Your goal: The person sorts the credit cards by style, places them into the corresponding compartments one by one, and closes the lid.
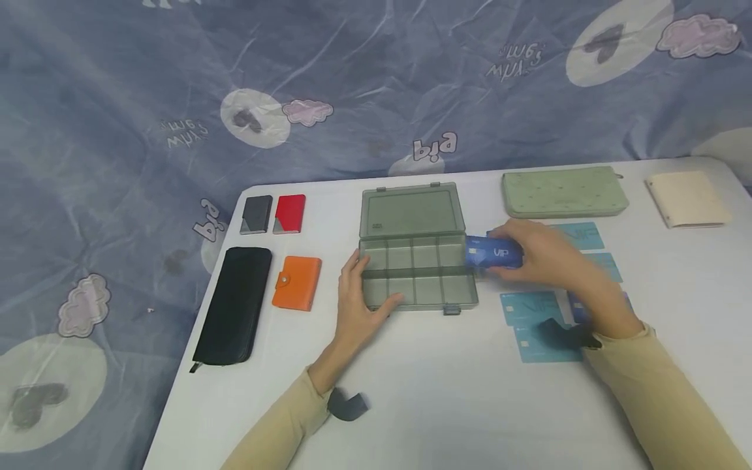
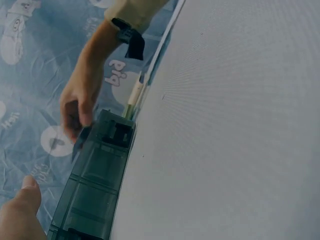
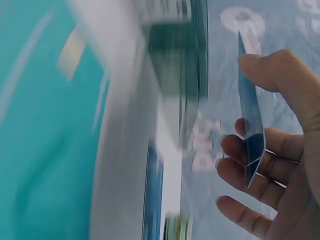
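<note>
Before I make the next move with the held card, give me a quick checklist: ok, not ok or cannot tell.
1. Lid open: ok, folded back from the box.
2. Left hand on the box: ok, at its left end.
3. Right hand grip: ok, held card between thumb and fingers.
4. Held card over a compartment: not ok, at the box's right side.
5. Held card touching the box: cannot tell.
6. Teal cards apart from the box: ok, to its right.
</note>
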Demonstrator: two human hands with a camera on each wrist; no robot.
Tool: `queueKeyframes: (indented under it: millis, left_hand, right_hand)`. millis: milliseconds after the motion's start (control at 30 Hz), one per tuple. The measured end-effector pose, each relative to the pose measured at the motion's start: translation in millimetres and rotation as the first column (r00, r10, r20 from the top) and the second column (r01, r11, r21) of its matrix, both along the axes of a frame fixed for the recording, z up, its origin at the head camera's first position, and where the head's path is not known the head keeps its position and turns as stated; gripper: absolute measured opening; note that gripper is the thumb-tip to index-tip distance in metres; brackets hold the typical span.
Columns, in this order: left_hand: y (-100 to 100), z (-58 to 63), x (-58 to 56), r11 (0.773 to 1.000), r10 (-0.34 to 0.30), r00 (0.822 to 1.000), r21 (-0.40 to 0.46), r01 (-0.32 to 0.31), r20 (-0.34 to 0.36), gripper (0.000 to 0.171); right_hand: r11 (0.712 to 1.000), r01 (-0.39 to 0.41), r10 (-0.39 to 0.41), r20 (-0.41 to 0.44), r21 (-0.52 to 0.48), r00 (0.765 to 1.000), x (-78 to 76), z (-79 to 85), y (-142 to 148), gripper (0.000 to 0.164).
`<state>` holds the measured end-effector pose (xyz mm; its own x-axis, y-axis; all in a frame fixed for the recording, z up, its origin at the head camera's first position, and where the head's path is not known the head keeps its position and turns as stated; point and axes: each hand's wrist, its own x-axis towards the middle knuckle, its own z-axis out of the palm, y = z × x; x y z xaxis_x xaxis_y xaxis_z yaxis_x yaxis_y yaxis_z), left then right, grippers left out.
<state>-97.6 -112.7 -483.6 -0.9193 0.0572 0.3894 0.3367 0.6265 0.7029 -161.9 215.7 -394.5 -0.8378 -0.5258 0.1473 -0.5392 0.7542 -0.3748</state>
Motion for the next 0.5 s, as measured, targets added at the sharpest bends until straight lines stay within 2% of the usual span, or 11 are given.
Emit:
queueKeyframes:
  millis: [267,500]
  left_hand:
    - [-0.9,-3.6,2.0,1.0,0.01,1.0,-0.017,-0.01,-0.005,0.089]
    - [-0.9,-0.1,0.3,0.999,0.009,1.0,-0.046,-0.01,-0.03,0.089]
  right_hand:
    - [0.987,-0.136,0.13,-0.06,-0.089,0.99,-21.8,-11.0,-56.1,0.054]
    - [0.982,-0.155,0.149,-0.067,-0.105,0.987,-27.5,-21.0,-67.0,0.055]
